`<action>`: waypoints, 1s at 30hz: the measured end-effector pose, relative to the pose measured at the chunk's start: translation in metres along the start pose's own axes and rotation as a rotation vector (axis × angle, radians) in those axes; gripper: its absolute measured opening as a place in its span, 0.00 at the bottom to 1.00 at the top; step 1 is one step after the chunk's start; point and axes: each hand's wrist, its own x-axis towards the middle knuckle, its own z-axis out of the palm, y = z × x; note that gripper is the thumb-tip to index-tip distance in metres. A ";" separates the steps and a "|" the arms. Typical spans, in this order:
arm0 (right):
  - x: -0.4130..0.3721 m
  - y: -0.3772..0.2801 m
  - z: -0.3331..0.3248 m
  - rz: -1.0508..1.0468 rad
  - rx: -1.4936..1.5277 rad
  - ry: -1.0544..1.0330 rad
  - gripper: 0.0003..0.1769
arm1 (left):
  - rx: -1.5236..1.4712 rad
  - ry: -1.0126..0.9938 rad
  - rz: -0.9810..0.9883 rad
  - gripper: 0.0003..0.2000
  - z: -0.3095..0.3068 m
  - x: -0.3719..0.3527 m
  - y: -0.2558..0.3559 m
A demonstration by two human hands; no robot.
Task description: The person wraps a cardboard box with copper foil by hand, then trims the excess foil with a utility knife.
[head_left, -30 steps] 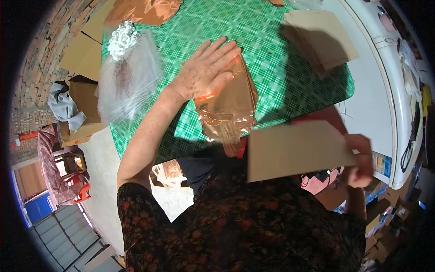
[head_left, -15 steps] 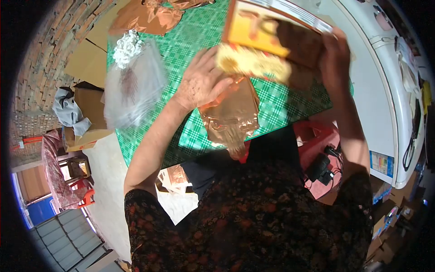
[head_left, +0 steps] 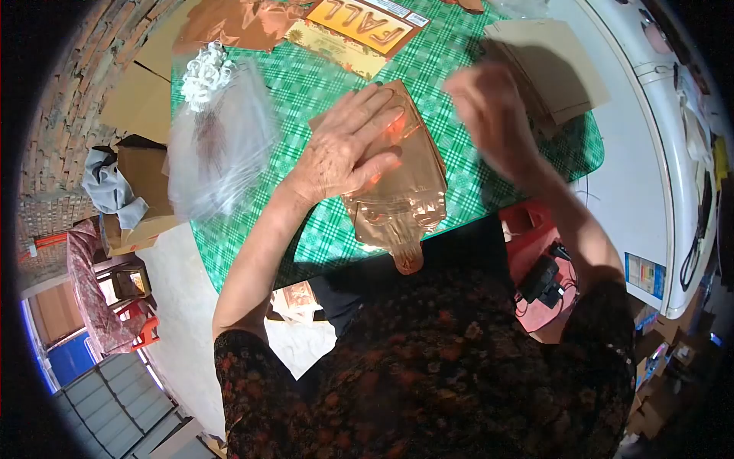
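Note:
My left hand (head_left: 336,149) lies flat with fingers outstretched on a copper-coloured shiny plastic bag (head_left: 409,176), which seems to be the top of a small stack. The bag's narrow end hangs over the near table edge. Above the table to the right, my right hand (head_left: 493,107) is smeared by motion, so its fingers and any content cannot be made out. It is nearest to several flat cardboard sheets (head_left: 562,76). At the far side lies a flat package printed "FALL" (head_left: 367,27), with a yellow patterned strip (head_left: 329,52) along its near edge.
The table has a green checked cloth (head_left: 306,237). Clear plastic bags (head_left: 222,153) with a bunch of white loops (head_left: 206,80) lie on its left. More copper film (head_left: 237,23) is at the back left. A pink stool (head_left: 543,306) with black cables stands at right.
The printed package has left my right hand and now lies at the far side of the table. My right hand has moved left and is empty of it. My left hand stays on the bag.

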 end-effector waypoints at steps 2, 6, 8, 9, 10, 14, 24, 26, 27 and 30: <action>-0.033 -0.026 -0.009 0.071 0.109 -0.106 0.12 | -0.013 0.005 -0.015 0.32 0.002 -0.001 -0.001; -0.051 -0.049 -0.015 0.117 0.014 -0.243 0.14 | -0.020 -0.072 -0.040 0.35 0.004 -0.002 -0.005; -0.048 -0.050 -0.013 0.119 0.004 -0.238 0.14 | -0.033 -0.019 -0.025 0.32 0.005 -0.001 -0.004; -0.045 -0.050 -0.012 0.118 0.002 -0.235 0.14 | -0.037 0.008 -0.019 0.30 0.004 -0.001 -0.003; -0.044 -0.048 -0.009 0.101 -0.011 -0.228 0.15 | -0.060 -0.026 -0.032 0.32 0.004 -0.002 -0.005; -0.041 -0.039 -0.003 0.071 -0.016 -0.224 0.17 | -0.162 -0.083 -0.096 0.36 0.000 -0.003 -0.011; -0.035 -0.030 0.002 -0.056 0.101 -0.241 0.20 | -0.679 -0.065 -0.377 0.35 -0.011 -0.003 -0.016; -0.036 -0.031 0.006 -0.064 0.099 -0.256 0.19 | -0.829 -0.058 -0.410 0.35 -0.012 -0.004 -0.019; -0.035 -0.032 0.006 -0.081 0.075 -0.267 0.18 | -0.826 -0.066 -0.417 0.34 -0.012 -0.004 -0.019; -0.031 -0.036 0.005 -0.124 0.013 -0.292 0.18 | -0.773 -0.094 -0.391 0.32 -0.015 -0.004 -0.019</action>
